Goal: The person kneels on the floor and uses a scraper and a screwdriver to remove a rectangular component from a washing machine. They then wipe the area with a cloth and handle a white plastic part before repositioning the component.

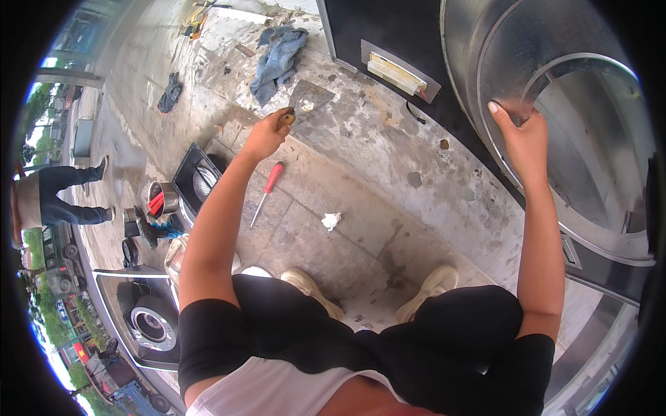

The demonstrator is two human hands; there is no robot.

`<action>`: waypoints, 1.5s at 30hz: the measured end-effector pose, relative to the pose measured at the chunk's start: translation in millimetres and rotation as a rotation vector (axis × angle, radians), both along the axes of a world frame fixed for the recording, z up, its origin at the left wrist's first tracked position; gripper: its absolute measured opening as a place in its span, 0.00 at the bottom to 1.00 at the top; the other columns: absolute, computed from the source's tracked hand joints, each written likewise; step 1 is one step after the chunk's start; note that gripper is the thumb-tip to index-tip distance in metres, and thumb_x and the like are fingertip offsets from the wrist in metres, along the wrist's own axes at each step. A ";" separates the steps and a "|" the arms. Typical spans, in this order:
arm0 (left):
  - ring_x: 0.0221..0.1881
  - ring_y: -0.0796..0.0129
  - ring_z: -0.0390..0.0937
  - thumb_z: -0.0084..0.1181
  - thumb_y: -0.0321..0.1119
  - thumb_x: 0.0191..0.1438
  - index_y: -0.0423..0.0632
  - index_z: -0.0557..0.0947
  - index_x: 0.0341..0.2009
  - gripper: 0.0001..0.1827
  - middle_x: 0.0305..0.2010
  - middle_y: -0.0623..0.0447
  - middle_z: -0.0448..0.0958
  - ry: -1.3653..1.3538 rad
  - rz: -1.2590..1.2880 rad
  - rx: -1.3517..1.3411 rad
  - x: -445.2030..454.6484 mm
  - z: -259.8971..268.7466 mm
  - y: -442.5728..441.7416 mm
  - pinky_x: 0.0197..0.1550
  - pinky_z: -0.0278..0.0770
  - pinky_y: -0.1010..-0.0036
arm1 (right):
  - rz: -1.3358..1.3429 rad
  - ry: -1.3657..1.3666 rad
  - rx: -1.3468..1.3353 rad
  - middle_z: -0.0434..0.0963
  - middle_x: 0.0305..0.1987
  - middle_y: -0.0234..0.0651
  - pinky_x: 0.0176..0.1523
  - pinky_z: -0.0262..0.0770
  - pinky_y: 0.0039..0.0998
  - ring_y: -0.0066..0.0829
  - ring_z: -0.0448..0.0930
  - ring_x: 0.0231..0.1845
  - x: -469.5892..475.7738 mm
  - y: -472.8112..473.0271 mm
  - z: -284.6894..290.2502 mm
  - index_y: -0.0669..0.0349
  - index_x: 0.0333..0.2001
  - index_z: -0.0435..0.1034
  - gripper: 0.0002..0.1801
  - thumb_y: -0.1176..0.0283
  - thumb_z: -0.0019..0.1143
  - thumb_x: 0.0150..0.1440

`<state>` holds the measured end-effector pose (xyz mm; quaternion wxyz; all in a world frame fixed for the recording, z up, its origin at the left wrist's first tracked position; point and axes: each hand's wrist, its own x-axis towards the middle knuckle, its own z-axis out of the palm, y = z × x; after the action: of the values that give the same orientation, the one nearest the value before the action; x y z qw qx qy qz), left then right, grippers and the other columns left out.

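Note:
My left hand is closed around the yellowish handle of a scraper. Its wide grey blade points away over the stained concrete ledge. On the right, my right hand grips the inner rim of a round opening in a sheet-metal fan housing, thumb on the outer face and fingers hidden behind the edge. The housing sits against a black panel with a pale lamp fitting set into it. Below my left hand, a red-handled screwdriver lies on the paving.
A blue rag and a dark glove lie beyond my left hand. Crumpled white tissue is on the ground. At left are a black bin, a metal pot and a framed unit with a round fan. Another person stands farther off.

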<state>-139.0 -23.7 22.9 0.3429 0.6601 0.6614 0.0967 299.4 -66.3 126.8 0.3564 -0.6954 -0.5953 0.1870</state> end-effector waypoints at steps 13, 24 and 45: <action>0.51 0.54 0.69 0.58 0.27 0.44 0.48 0.76 0.47 0.21 0.48 0.50 0.74 -0.112 -0.332 1.221 126.5 336.1 71.5 0.53 0.68 0.64 | -0.216 1.456 0.223 0.62 0.60 0.43 0.62 0.58 0.44 0.41 0.59 0.64 22.4 -56.6 166.9 0.64 0.51 0.60 0.23 0.61 0.52 0.57; 0.50 0.53 0.65 0.62 0.45 0.43 0.43 0.73 0.43 0.25 0.41 0.46 0.70 0.077 -0.581 1.226 249.8 489.4 117.4 0.58 0.57 0.53 | -0.449 1.954 0.327 0.73 0.48 0.38 0.66 0.51 0.47 0.37 0.67 0.57 31.8 -53.0 224.3 0.62 0.37 0.69 0.09 0.74 0.43 0.53; 0.44 0.63 0.74 0.57 0.29 0.40 0.46 0.80 0.36 0.14 0.43 0.53 0.77 0.355 -1.095 0.301 80.8 501.9 -119.2 0.46 0.72 0.66 | -0.865 2.199 -0.186 0.59 0.63 0.38 0.69 0.52 0.37 0.31 0.60 0.64 -108.2 -265.1 219.2 0.56 0.60 0.51 0.27 0.52 0.31 0.63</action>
<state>-58.2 -142.9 524.8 0.1297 0.9525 0.2511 -0.1134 191.2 -331.5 346.0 0.6586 -0.3280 0.3310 0.5909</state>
